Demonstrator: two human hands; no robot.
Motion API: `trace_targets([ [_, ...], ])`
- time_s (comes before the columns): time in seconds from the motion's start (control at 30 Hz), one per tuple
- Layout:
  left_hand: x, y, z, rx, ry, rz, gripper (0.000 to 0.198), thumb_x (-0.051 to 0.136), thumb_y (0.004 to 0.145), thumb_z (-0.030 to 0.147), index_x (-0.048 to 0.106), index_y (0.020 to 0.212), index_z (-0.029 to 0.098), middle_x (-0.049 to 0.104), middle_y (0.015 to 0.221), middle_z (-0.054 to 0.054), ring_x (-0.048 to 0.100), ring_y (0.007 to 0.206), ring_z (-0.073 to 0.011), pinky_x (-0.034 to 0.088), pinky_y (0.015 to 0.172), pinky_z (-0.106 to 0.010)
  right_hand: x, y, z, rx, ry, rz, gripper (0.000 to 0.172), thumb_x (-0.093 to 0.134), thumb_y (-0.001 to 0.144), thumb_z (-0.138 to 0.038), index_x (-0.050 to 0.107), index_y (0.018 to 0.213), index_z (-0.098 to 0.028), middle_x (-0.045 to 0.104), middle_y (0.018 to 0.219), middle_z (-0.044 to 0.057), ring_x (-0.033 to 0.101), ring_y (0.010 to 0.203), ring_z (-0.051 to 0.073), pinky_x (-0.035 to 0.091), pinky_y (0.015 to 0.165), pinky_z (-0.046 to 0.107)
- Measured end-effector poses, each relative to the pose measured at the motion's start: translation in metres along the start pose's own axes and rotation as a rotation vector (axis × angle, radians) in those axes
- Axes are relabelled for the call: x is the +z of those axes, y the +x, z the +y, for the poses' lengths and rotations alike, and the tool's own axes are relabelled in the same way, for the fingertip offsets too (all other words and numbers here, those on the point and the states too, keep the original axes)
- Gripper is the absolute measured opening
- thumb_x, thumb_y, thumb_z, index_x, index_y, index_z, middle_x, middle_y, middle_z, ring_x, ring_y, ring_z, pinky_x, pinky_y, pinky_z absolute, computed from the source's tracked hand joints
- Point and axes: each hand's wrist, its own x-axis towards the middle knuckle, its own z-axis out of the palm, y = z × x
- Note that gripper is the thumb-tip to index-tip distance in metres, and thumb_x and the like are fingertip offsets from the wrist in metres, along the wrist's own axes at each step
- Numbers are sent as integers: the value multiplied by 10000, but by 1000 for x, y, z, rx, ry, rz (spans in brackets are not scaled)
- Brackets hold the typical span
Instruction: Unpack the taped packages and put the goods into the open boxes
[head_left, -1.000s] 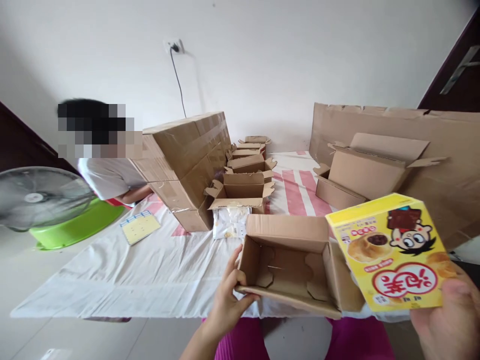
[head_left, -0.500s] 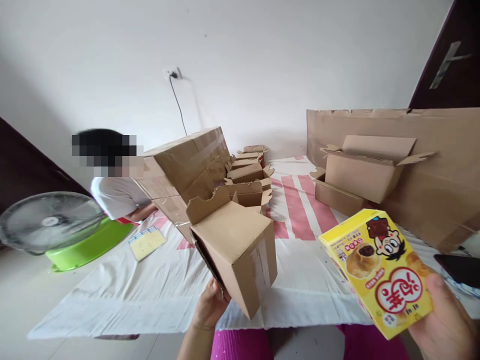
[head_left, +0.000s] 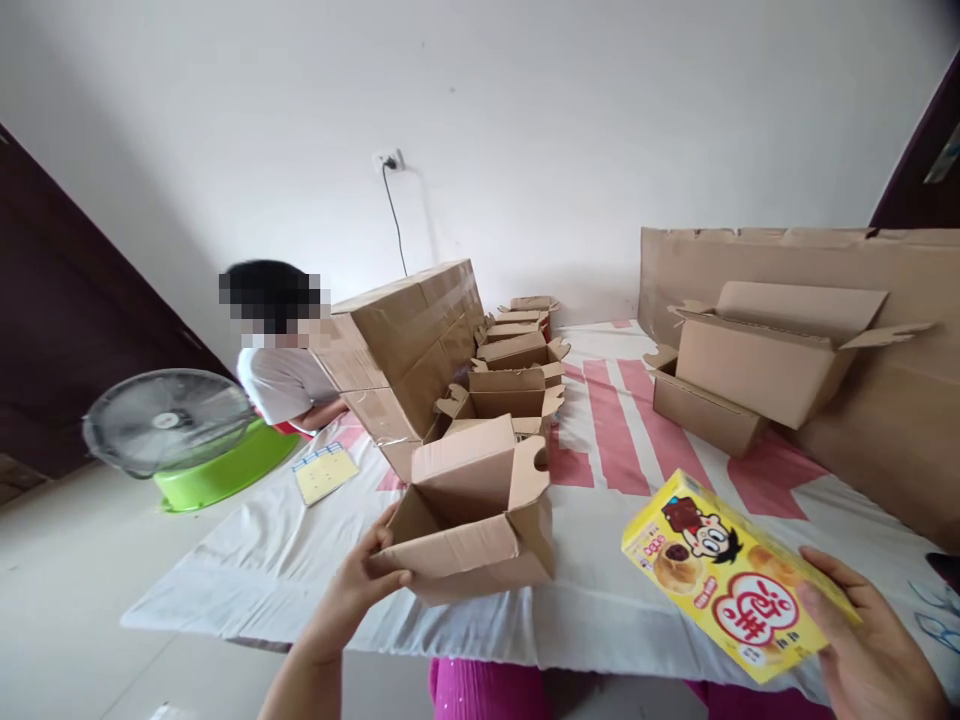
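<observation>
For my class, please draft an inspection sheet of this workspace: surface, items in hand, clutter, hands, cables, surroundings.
Surface: creased white cloth with pink patches.
Items in hand: open cardboard box; yellow carton, tilted.
Clutter: row of open boxes, two boxes at right, flat yellow pad.
Hands: left hand grips the box's left side; right hand grips the carton's right end.
Cables: black cord from wall socket, lower end hidden behind taped cardboard stack.
Surroundings: fan, green tub and person at left; cardboard panel at right.
</observation>
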Motion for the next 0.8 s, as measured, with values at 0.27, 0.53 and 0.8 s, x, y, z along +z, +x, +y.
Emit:
trace_targets([
  [0.27,6,7,-18,174,602,109,371,652,779,363,597,1111,205,317,1571,-173,280,1456,-380,274,1144,-581,18,2,64,-5,-135,-176,718,862,567,-444,548,1174,-226,723,1012,72,713,878,265,615,715,354],
  [0.53,85,-26,-21,142,1046,503,740,539,770,52,360,1475,189,103,1641,-164,7,1514,-380,145,1175,-618,17,5,116,-191,-366,-295,687,731,691,-499,509,1281,-225,687,1179,112,689,1000,267,579,825,354],
  [0.8,205,-92,-54,692,542,51,590,575,810,99,512,1349,332,322,1589,-49,210,1491,-356,289,1158,-590,7,9,148,-433,-750,-373,401,663,696,-410,679,1046,-214,716,1060,99,674,1022,310,550,887,432],
])
